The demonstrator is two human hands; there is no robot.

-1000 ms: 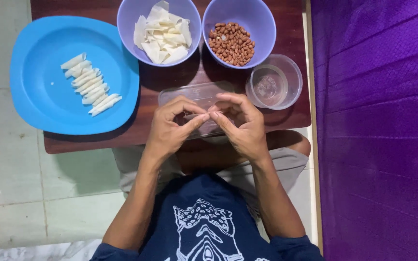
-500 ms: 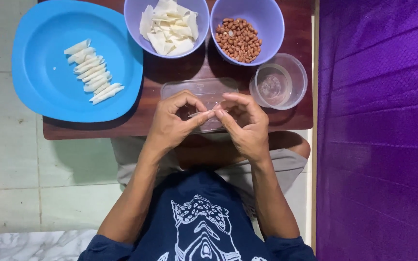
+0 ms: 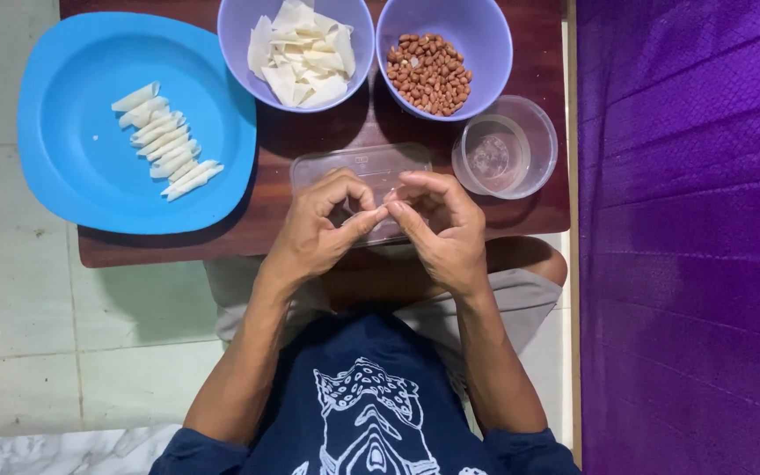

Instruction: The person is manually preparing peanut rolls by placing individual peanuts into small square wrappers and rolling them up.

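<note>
My left hand [image 3: 318,230] and my right hand [image 3: 443,230] meet fingertip to fingertip over a clear plastic lid [image 3: 371,167] on the brown wooden board [image 3: 274,176]. Both pinch a small pale wrapper piece [image 3: 387,209] between thumbs and forefingers; most of it is hidden by my fingers. At the far side of the board a lilac bowl [image 3: 237,53] holds several pale wrapper sheets [image 3: 303,53]. A second lilac bowl [image 3: 485,35] beside it holds brown peanuts [image 3: 430,74]. The blue plate [image 3: 72,176] on the left carries a row of several rolled white pieces [image 3: 162,141].
A small clear round container [image 3: 505,147] stands right of my hands, near the board's right edge. Purple cloth [image 3: 688,237] fills the right side. Pale floor tiles [image 3: 63,317] lie to the left, and my knees sit under the board's near edge.
My hands stay together over the clear lid, fingers shifting slightly on the small piece. The view has drifted a little; the bowls and plate have not moved.
</note>
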